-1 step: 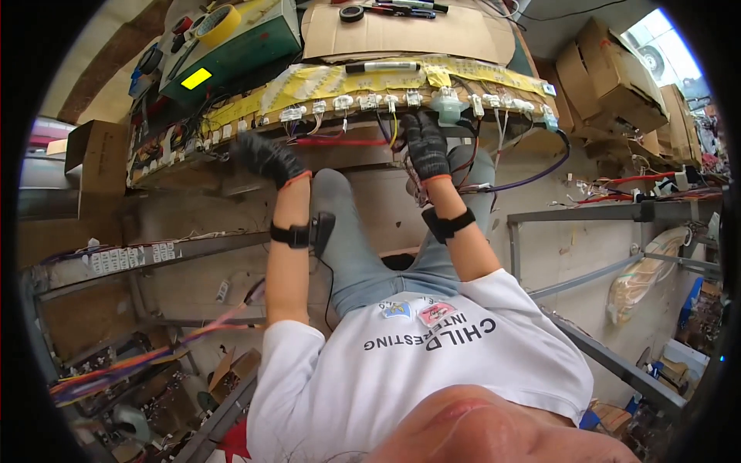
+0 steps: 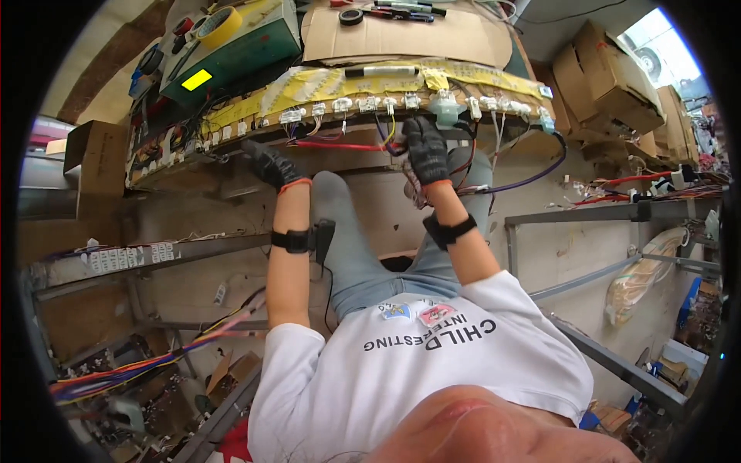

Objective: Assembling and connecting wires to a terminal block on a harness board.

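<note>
In a dark glove, my left hand point(image 2: 272, 164) is just below the front edge of a long wiring board point(image 2: 224, 133), fingers stretched toward the left and nothing visible in them. My right hand point(image 2: 427, 154), gloved the same way, is closed at the board's edge beside a large pale connector point(image 2: 445, 109). Wires point(image 2: 395, 147) run into its fingers, and a loose bundle point(image 2: 415, 189) hangs under it. Between my hands a red wire point(image 2: 340, 145) stretches along the board. Small white connectors point(image 2: 367, 104) line the edge, with yellow tape behind them.
A marker point(image 2: 382, 71) lies on the tape, with a cardboard sheet point(image 2: 463, 38) behind. Far left, a green box point(image 2: 255, 42) carries a yellow tape roll point(image 2: 219, 28). Cardboard boxes point(image 2: 610, 77) stand far right. Metal frames point(image 2: 571, 216) with wires flank me; more wire strands point(image 2: 154, 364) lie near left.
My left hand, smeared by motion before, is now sharper and slightly lower. The right hand has shifted slightly down. The wire strands at the near left lie differently.
</note>
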Demonstrator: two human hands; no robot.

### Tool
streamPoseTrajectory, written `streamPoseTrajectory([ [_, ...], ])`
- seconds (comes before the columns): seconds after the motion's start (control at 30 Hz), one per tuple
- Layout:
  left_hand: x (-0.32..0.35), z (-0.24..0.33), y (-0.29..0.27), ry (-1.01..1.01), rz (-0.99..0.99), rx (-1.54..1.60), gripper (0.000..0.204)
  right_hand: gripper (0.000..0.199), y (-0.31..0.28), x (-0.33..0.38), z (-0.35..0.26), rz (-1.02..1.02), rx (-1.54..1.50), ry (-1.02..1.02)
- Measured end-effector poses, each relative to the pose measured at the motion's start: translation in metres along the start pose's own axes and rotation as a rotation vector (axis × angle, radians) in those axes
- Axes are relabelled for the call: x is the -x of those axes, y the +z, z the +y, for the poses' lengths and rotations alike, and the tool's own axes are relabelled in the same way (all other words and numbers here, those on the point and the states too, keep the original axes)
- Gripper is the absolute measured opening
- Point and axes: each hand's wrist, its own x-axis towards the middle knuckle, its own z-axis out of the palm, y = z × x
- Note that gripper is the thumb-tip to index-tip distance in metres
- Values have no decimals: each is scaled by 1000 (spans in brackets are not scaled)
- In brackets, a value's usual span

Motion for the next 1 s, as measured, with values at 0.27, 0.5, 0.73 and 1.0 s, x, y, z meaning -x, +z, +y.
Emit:
streamPoseTrajectory([
  [0.27, 18, -98, 191, -341, 573, -114, 50, 38, -28, 25, 19, -267, -368, 22],
  [0.5, 98, -93, 288, -632, 533, 227, 37, 39, -42, 78, -14, -668, 26, -349],
  [0.73, 304, 92, 293, -64, 698, -57, 22, 46, -188, 50, 66, -105, -350, 401],
  [1.0, 408, 105, 203, -220, 440, -184, 41, 30, -95, 33, 255, -48, -171, 94],
])
